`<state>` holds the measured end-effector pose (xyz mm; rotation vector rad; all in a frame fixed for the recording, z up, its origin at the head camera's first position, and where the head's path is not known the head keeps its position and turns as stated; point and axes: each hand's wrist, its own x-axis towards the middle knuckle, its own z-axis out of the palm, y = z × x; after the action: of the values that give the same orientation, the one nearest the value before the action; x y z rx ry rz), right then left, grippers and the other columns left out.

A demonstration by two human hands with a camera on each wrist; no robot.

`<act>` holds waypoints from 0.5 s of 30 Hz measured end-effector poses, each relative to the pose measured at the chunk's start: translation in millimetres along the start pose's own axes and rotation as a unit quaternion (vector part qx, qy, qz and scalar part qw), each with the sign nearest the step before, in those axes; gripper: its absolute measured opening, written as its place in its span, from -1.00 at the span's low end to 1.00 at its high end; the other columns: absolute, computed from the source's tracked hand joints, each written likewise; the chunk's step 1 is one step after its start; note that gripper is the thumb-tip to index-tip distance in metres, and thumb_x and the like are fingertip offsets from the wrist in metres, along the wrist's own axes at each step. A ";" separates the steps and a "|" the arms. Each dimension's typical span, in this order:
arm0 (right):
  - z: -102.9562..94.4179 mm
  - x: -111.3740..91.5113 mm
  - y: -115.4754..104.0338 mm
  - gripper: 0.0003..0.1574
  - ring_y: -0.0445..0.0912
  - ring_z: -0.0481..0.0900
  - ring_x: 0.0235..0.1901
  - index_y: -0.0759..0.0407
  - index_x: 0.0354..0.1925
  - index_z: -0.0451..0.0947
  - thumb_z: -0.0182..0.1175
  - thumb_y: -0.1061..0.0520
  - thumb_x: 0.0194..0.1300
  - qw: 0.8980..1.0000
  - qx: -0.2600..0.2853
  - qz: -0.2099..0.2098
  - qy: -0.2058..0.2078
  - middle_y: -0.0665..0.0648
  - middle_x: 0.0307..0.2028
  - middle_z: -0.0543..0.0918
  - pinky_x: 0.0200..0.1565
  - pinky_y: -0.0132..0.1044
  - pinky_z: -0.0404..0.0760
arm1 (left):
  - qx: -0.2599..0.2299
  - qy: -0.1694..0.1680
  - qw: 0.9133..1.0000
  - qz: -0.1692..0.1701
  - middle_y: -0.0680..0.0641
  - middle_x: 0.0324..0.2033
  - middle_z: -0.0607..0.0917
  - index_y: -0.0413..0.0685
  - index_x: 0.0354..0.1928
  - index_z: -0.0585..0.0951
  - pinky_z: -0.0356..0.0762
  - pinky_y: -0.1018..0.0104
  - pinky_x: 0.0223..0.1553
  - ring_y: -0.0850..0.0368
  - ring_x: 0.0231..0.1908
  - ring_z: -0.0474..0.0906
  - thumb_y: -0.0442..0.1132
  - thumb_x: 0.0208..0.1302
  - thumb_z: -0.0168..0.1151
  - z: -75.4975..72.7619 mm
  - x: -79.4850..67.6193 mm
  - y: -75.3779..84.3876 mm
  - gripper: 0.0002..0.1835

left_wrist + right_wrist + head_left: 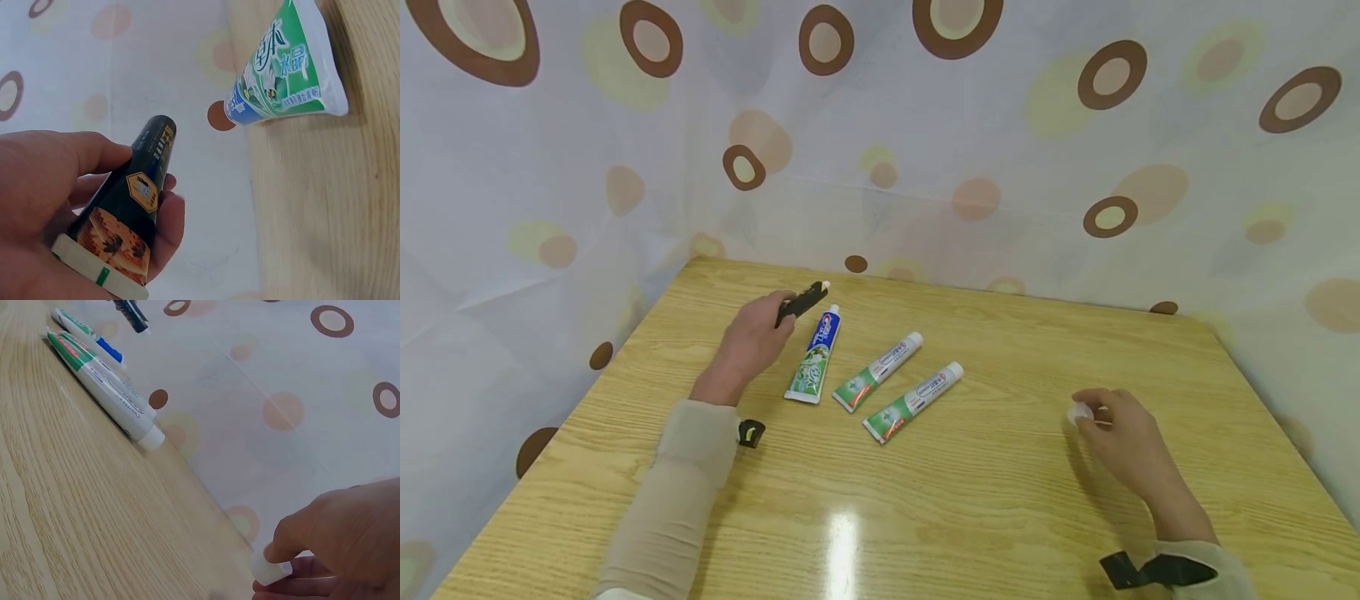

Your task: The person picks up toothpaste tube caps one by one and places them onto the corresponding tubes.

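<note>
My left hand [754, 337] grips a dark toothpaste tube [134, 200] between thumb and fingers, its crimped end towards the palm. In the head view a small white tip shows at the far end of this tube. Right beside it lies a blue and green toothpaste tube [814, 357]. Two white and green toothpaste tubes, a nearer one [914, 402] and a farther one [878, 372], rest side by side to its right. Well off to the right, my right hand [1129, 437] pinches a small white cap [270, 569] between thumb and fingers.
All of this is on or over a light wood-grain table [1000, 508]. A white curtain [925, 167] with brown rings and pale spots hangs along the table's back and sides. Dark straps circle both wrists.
</note>
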<state>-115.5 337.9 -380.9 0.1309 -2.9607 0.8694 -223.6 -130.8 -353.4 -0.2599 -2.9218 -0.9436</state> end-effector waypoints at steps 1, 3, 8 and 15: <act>-0.2 0.3 -0.6 -0.55 0.40 0.56 0.05 0.39 0.22 0.44 0.09 0.20 0.46 1.000 0.002 -0.001 0.002 0.46 0.07 0.46 -0.07 0.09 0.67 | 0.003 0.005 1.000 0.008 -0.28 0.19 0.57 -0.14 0.40 0.37 0.51 -0.05 0.01 -0.15 -0.02 0.54 -0.22 0.53 -0.04 0.2 0.2 0.6 -0.54; -0.6 0.6 -2.1 -0.54 0.39 0.55 0.07 0.38 0.24 0.42 0.07 0.19 0.47 1.000 0.008 -0.001 0.004 0.45 0.11 0.45 -0.06 0.11 0.66 | 0.007 0.016 1.000 0.024 -0.28 0.18 0.59 -0.14 0.38 0.39 0.51 -0.09 0.04 -0.17 0.02 0.55 -0.25 0.52 0.00 0.6 0.8 2.3 -0.55; -0.1 1.6 -4.9 -0.55 0.32 0.54 0.10 0.31 0.25 0.41 0.06 0.14 0.49 1.000 0.018 0.002 0.013 0.40 0.18 0.49 0.00 0.14 0.63 | 0.009 0.039 0.997 0.072 -0.26 0.13 0.64 -0.13 0.32 0.47 0.52 -0.10 0.09 -0.19 0.08 0.56 -0.28 0.47 0.10 1.7 0.3 7.3 -0.58; 2.3 2.8 -11.6 -0.55 0.27 0.57 0.08 0.28 0.24 0.44 0.05 0.09 0.51 0.999 0.031 0.003 0.026 0.36 0.11 0.58 -0.01 0.11 0.62 | -0.022 0.063 0.988 0.142 -0.20 0.10 0.68 -0.07 0.25 0.57 0.55 -0.06 0.08 -0.14 0.08 0.58 -0.31 0.37 0.24 5.8 -2.3 15.1 -0.59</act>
<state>-117.3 326.8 -376.5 0.1004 -2.8885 0.9503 -218.7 -115.7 -349.7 -0.5786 -2.6573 -0.9416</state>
